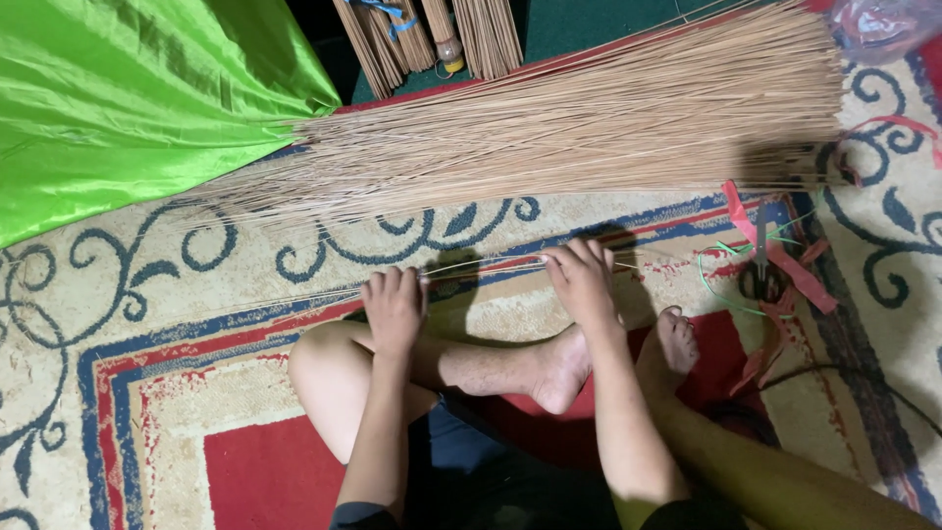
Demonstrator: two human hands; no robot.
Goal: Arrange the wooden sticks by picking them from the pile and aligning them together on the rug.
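A few thin sticks are held stretched just above the carpet, pinched by the left hand and the right hand. Sorting appears underway; next, they likely need aligning beside the large stick pile.

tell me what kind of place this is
Probably a home floor used for handcraft: the person sits cross-legged on a patterned carpet, a big pile of thin sticks lies ahead, and scissors rest among red strips.
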